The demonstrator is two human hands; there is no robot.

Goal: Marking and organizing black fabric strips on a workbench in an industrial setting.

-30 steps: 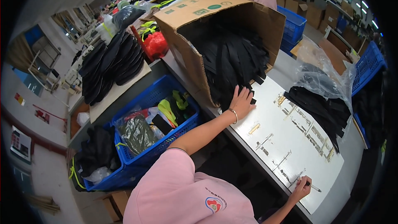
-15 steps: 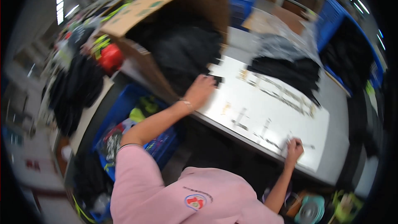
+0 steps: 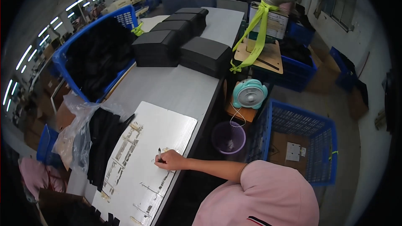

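My right hand (image 3: pixel 171 160) is closed around a dark-and-white pen (image 3: pixel 159 152), which stands nearly upright above a white board (image 3: pixel 165 121). The board lies on the grey table and bears rows of worn tape and dark marks. Along its left edge rests a pile of black fabric strips (image 3: pixel 100 142), partly under a clear plastic bag (image 3: pixel 77 136). At the lower left, a cardboard box (image 3: pixel 52 203) with black fabric in it is cut off by the rim of the picture. My left hand is out of sight.
Farther along the table sit stacks of black pieces (image 3: pixel 205 52) and a tilted blue crate (image 3: pixel 62 60) of black fabric. Right of the table edge are a turquoise fan (image 3: pixel 250 94), a purple bin (image 3: pixel 217 142) and a large blue crate (image 3: pixel 322 142). A yellow-green strap (image 3: pixel 260 37) hangs beyond.
The view has swung to the right, bringing in the fan and the stacks. My left hand, earlier at black fabric by the carton's opening, has left the picture. My right hand remains above the board.
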